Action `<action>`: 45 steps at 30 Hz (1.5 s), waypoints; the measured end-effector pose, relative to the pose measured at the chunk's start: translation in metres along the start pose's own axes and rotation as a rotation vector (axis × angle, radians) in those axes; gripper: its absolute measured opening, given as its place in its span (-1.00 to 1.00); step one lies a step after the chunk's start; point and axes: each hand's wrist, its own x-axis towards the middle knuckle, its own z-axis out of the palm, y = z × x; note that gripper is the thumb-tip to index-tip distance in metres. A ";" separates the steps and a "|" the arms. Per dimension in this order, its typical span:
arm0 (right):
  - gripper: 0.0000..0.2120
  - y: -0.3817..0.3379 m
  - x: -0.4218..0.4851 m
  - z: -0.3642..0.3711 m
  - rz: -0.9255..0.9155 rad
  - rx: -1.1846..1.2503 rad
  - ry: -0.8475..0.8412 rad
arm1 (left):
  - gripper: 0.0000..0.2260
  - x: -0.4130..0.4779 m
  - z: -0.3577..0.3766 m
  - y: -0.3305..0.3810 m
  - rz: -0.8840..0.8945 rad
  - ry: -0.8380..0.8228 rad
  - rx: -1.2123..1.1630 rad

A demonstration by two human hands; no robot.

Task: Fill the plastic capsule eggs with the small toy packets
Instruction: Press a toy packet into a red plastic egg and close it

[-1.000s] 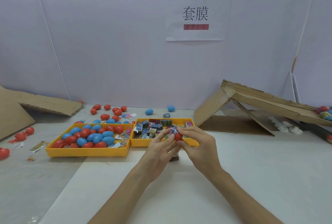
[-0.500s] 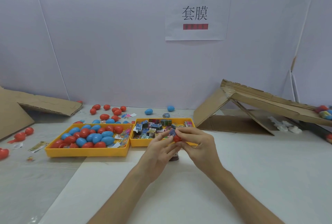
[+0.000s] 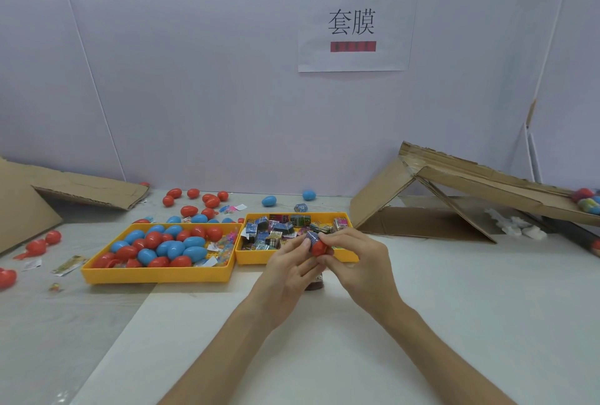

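Yellow trays [image 3: 156, 274] — red and blue eggs [image 3: 168, 247].

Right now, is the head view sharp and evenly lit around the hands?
Head view: soft, even light, no glare; wide-angle bends the wall seams; the red capsule egg and toy packet pinched between left hand and right hand look slightly blurred.

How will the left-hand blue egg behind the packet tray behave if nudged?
The blue egg would probably roll or wobble away: it is rounded and lies sideways on the smooth table. It is likely light, being thin-looking plastic. Its glossy shell may slip in a pinch.
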 end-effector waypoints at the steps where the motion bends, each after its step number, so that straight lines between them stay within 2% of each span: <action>1: -0.65 0.000 0.000 0.000 -0.002 -0.001 0.006 | -0.65 0.000 0.000 0.000 -0.001 -0.001 0.000; 10: -0.65 -0.001 -0.001 0.001 -0.024 -0.004 0.062 | -0.69 0.000 0.000 0.000 -0.004 -0.026 0.002; 15: -0.53 -0.002 0.001 0.002 0.072 0.025 -0.027 | -0.61 0.000 -0.001 0.001 -0.006 -0.032 -0.022; 19: -0.58 -0.001 0.001 0.001 0.059 0.062 -0.097 | -0.60 0.000 -0.002 0.001 -0.010 -0.018 -0.056; 23: -0.63 0.000 0.001 0.001 0.045 0.041 -0.037 | -0.60 -0.002 0.001 0.002 -0.016 -0.038 -0.066; 29: -0.60 0.001 -0.001 0.000 0.001 0.042 -0.004 | -0.79 -0.002 0.001 0.001 0.005 -0.058 0.014; 33: -0.62 0.002 -0.003 -0.001 0.001 0.044 0.013 | -0.66 0.000 -0.001 0.000 0.004 -0.052 0.025; 36: -0.63 0.002 -0.003 -0.001 -0.006 0.039 0.016 | -0.73 0.000 -0.002 0.000 0.013 -0.069 0.022; 41: -0.65 0.002 -0.004 -0.001 -0.013 0.028 0.032 | -0.55 0.002 -0.002 0.000 0.010 -0.048 0.019; 45: -0.66 0.001 -0.003 -0.002 0.002 0.032 0.032 | -0.51 0.001 -0.002 0.001 0.012 -0.024 0.031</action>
